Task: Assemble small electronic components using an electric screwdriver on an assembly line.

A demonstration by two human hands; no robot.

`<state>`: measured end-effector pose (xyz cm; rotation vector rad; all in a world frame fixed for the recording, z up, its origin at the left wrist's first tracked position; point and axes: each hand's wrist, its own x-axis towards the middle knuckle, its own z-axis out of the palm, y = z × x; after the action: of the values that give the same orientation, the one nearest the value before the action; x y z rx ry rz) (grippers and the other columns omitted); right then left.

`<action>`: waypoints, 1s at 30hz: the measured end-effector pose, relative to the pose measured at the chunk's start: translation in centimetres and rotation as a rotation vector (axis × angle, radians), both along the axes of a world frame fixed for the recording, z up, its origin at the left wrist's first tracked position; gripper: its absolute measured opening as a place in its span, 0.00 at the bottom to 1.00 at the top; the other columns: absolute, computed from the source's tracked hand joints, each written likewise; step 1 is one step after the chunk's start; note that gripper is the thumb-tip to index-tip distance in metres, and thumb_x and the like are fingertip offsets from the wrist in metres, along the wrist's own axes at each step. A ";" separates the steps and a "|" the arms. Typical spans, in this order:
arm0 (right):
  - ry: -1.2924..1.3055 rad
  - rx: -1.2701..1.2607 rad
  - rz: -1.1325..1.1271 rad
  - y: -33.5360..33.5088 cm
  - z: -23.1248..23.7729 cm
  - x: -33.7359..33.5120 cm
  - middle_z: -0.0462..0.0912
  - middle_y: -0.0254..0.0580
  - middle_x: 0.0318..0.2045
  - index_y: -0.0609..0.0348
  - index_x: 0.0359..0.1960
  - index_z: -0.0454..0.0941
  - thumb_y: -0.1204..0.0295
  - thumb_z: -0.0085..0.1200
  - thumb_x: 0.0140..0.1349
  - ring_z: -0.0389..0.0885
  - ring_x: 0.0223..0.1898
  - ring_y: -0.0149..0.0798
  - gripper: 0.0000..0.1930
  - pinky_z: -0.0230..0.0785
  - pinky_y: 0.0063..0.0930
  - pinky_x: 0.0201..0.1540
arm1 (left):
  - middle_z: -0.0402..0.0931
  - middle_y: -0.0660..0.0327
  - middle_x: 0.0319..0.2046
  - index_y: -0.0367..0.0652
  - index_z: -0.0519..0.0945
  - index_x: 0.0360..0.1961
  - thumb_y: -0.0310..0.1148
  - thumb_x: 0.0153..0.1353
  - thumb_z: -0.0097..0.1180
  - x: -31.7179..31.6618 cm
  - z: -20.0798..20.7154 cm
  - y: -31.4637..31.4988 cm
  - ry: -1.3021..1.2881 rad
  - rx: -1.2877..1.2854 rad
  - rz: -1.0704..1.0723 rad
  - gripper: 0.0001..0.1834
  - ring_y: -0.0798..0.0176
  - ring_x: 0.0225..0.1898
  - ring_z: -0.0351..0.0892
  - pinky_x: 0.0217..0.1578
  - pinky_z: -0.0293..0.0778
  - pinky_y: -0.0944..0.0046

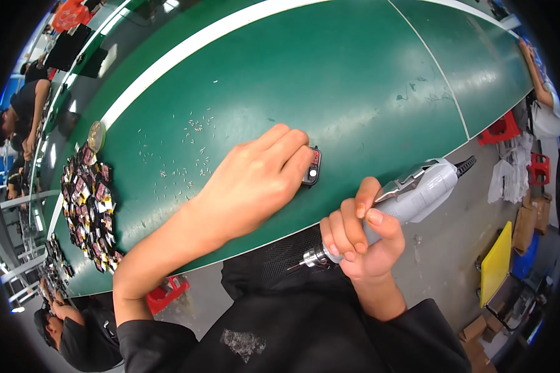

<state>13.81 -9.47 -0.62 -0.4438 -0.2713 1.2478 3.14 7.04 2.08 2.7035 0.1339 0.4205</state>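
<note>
My left hand [258,171] is closed, its fingers curled over a small black case [315,166] with a reddish part, pressed on the green table [330,74]. Only the right end of that case shows; the fingers cover the rest. In my right hand [370,239] is a grey electric screwdriver [417,193], gripped round its body. Its metal bit [297,266] points left and down, in front of the table's near edge and apart from the case. A black cord [466,165] leaves its other end.
Small screws [196,126] lie scattered left of my left hand. Farther left is a heap of small black devices [87,211], with a round clear dish [96,135] behind it. Other people [74,329] sit along the table. Red stools [168,292] stand below its edge.
</note>
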 end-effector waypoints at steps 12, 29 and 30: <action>0.009 -0.197 -0.170 -0.2 -0.6 -2.3 0.64 0.34 0.12 0.58 0.36 0.66 0.72 0.43 0.63 0.64 0.12 0.31 0.04 0.61 0.27 0.20 | 0.75 0.46 0.38 0.23 0.76 0.33 0.22 0.35 0.58 -1.5 -0.8 -4.6 -0.089 0.248 -0.007 0.19 0.55 0.32 0.77 0.24 0.75 0.65; -0.560 0.180 -0.078 3.7 3.8 6.3 0.64 0.30 0.14 0.58 0.38 0.67 0.66 0.39 0.67 0.64 0.16 0.27 0.09 0.59 0.26 0.28 | 0.77 0.38 0.41 0.18 0.79 0.35 0.22 0.39 0.56 -2.5 -1.7 -5.2 -0.052 0.472 0.002 0.19 0.53 0.37 0.75 0.37 0.77 0.63; -0.557 0.175 -0.071 3.8 3.8 6.2 0.64 0.30 0.14 0.58 0.38 0.67 0.66 0.39 0.67 0.64 0.16 0.27 0.09 0.59 0.26 0.28 | 0.77 0.38 0.43 0.19 0.79 0.34 0.19 0.41 0.59 -2.4 -1.7 -5.3 -0.040 0.431 0.004 0.16 0.53 0.35 0.76 0.35 0.78 0.63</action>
<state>20.05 -5.64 3.13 -0.6387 -0.8233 1.0011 0.71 1.72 0.42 3.1137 0.0392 0.5591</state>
